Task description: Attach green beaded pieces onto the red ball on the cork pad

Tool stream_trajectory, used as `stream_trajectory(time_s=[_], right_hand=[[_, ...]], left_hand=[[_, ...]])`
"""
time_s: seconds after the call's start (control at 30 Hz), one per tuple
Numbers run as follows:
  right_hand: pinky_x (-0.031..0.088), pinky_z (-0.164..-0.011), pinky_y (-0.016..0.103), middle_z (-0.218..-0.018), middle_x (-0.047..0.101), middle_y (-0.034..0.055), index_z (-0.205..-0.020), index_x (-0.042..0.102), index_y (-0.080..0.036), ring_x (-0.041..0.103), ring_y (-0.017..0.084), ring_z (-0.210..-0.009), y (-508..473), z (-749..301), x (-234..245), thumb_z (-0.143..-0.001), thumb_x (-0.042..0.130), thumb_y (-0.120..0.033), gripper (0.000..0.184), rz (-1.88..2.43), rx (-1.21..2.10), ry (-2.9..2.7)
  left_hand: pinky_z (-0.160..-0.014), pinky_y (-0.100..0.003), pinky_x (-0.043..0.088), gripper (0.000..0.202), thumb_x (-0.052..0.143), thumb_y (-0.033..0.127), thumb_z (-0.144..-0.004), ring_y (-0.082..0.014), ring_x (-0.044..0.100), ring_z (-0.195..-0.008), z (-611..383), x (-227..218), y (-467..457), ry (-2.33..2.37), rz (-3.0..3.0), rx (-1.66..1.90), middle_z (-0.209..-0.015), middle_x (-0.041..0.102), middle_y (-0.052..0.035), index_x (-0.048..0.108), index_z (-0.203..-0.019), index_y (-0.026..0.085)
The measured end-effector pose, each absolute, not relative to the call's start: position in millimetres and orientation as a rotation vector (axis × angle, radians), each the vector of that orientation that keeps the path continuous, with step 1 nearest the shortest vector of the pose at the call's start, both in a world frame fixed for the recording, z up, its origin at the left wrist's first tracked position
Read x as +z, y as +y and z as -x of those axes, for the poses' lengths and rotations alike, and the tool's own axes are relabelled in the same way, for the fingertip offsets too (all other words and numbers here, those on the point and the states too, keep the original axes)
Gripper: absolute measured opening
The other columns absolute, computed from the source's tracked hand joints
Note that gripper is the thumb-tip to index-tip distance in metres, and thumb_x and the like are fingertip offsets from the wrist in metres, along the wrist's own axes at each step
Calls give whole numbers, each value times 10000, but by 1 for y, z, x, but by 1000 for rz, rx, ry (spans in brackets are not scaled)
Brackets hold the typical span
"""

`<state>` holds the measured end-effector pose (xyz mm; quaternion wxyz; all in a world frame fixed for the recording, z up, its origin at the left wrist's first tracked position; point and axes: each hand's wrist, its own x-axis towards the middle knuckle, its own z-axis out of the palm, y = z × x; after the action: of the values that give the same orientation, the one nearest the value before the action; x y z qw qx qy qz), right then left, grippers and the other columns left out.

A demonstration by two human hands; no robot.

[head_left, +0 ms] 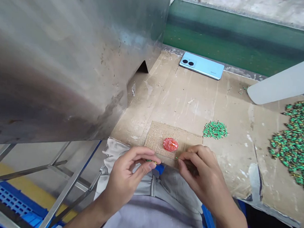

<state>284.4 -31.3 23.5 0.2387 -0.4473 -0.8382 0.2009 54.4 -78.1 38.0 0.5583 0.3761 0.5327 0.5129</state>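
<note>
My left hand (pixel 129 175): nearly closed, thumb and fingers pinching a green bead (pixel 151 161). My right hand (pixel 202 172): fingertips closed on a thin pin (pixel 176 158). Just beyond both: red blob (pixel 170 144) on a speckled board (pixel 157 141). On the bench (pixel 190 105), right: small bead heap (pixel 215 129), larger bead heap (pixel 294 148). Far: blue phone (pixel 201 65).

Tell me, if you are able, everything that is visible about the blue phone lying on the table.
The pale blue phone lies flat with its back facing up on the scuffed cardboard covering the table. It is a slim rectangle with rounded corners and a smooth, glossy-looking back. Two round dark camera lenses sit together near one end, and small lettering near the other is too small to read. It sits near the far edge, and no hand touches it.
</note>
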Motion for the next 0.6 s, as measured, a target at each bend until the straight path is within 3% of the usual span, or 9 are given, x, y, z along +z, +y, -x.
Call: stream_trajectory(time_s=[0.17, 0.4, 0.6], right_hand=[[418, -770, 381, -962, 624, 46, -997, 649, -234, 548, 216, -874, -31, -283, 22, -1052, 616, -187, 80, 1260, 597, -2296], [420, -772, 372, -944, 603, 33, -993, 627, -235, 549, 213, -866, -31, -285, 22, -1030, 637, -156, 88, 1236, 605, -2276], [431, -788, 372, -957, 601, 37, -1029, 622, -238, 571, 221, -891, -31, -287, 25, -1036, 632, -148, 91, 1210, 575, -2252]], left_hand=[[-802, -154, 669, 145, 854, 142, -912, -130, 834, -850, -55, 36, -77, 1239, -830, 1195, -950, 874, -6, 794, -1022, 214], [-849, -197, 681, 139, 824, 162, -950, -155, 843, -898, -53, 33, -81, 1180, -842, 1169, -1001, 816, 11, 850, -1029, 273], [-747, -167, 626, 162, 788, 162, -972, -107, 748, -794, -49, 35, -76, 1204, -1116, 1179, -970, 778, -16, 883, -1044, 273]])
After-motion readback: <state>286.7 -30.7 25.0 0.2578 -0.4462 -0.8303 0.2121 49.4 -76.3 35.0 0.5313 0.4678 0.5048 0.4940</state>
